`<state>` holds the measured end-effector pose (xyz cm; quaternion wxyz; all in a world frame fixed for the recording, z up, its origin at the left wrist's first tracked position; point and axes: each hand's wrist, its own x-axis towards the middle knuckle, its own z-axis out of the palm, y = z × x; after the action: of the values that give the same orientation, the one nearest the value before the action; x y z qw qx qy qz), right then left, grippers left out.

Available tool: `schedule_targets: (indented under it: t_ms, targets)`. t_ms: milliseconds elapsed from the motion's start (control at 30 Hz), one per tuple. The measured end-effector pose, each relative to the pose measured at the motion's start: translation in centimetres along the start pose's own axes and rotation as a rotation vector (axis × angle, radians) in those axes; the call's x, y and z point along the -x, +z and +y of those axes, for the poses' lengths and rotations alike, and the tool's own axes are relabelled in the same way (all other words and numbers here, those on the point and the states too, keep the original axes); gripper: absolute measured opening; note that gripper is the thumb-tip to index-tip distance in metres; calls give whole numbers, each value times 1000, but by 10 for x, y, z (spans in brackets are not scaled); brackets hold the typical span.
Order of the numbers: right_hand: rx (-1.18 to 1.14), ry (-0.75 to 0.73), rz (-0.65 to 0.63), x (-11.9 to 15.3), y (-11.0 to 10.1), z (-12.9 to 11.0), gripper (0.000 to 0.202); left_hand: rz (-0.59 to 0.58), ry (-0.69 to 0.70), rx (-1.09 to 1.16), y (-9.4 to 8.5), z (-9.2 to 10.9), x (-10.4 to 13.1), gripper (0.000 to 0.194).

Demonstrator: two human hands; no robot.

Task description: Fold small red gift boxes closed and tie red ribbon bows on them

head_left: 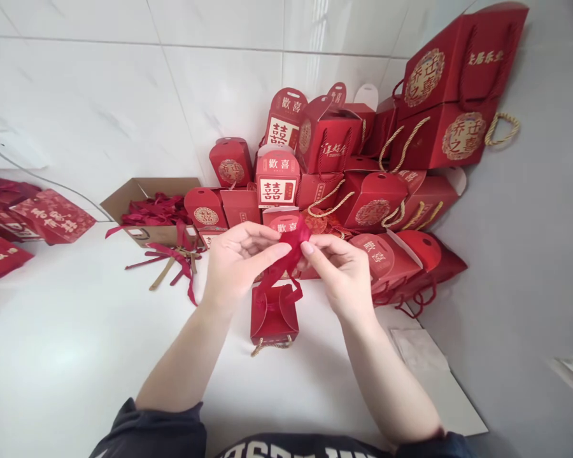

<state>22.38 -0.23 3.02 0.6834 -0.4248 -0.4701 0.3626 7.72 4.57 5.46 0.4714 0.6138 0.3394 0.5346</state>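
Both of my hands meet in the middle of the view over a dark red ribbon. My left hand pinches it between thumb and fingers from the left. From the right, my right hand grips it the same way, thumb tip against the ribbon. Loose ends of the ribbon hang down toward a small red gift box, which stands open at the top just below my hands. A twisted gold cord handle lies at the box's near side. Whether the ribbon is fastened to the box, I cannot tell.
Red gift boxes are stacked against the tiled wall, taller ones at the right. A cardboard box of red ribbons stands back left, with loose ribbon strips before it. More red packaging lies far left on the white table.
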Motion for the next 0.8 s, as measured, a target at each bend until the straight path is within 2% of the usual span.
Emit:
schedule_targets:
  t_ms: [100,333,533,800]
  targets:
    - [-1,52,-49,0,2,4,16,-30,1,-21,6,-8,0,20]
    - [36,35,-74,-6,-3,8,13,-133,-11,23,7,-19,-4,21]
    - [46,47,-169,-5,-5,7,12,-158,-1,56,1,-17,-6,17]
    - [37,42,-181,-6,-7,7,10,-155,-1,89,1,-18,-7,16]
